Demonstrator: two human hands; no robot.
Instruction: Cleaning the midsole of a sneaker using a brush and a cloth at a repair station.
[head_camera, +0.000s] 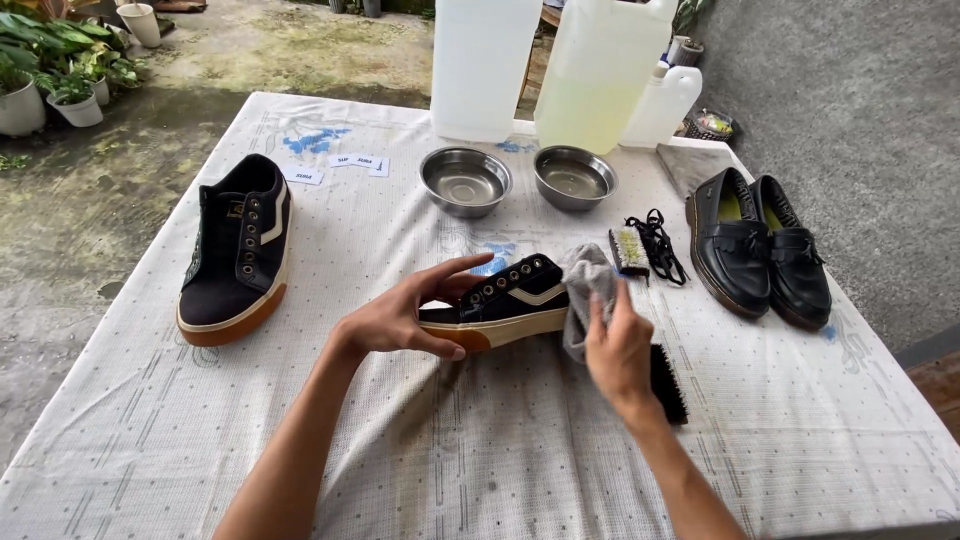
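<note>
**Two hands on one black sneaker, cloth at the heel**

One black sneaker (505, 298) lying on its side at the middle of the bench (150, 420), gum sole turned toward the wearer, eyelets and pale side stripe facing up. Pinned at the toe end by the left hand (400, 318), fingers spread wide over the upper and thumb under the sole edge, apparently to keep it from sliding. Pressed against the heel end by the right hand (620, 350), fingers closed round a bunched grey cloth (585, 290).

Just behind the right wrist, a dark bristle brush (668, 385), flat on the bench within easy reach. Beyond the cloth, a small pale-bristled brush (628, 250) touching a heap of black laces (658, 245), seemingly pulled out to free the eyelets. Well apart at left, the matching sneaker (238, 250), upright and also unlaced. Further back, two steel bowls (465, 180) side by side.
</note>
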